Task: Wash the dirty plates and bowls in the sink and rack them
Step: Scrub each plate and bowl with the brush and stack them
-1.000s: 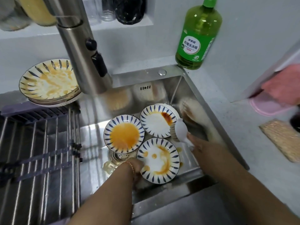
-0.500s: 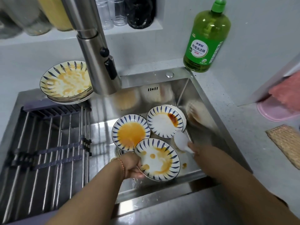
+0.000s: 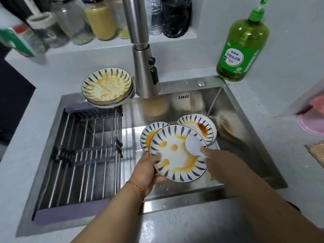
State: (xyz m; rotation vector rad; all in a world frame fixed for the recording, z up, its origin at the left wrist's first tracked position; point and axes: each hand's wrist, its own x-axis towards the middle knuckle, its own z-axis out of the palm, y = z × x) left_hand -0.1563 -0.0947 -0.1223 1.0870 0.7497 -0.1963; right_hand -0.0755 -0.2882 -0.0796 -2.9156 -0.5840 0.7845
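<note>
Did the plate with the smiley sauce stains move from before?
Yes. The left hand has lifted the plate off the sink floor; it now overlaps the orange-stained plate.

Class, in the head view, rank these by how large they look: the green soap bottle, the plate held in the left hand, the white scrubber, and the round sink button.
1. Held plate and green soap bottle: too alike to rank, and the plate sits nearer the camera.
2. White scrubber.
3. Sink button.
</note>
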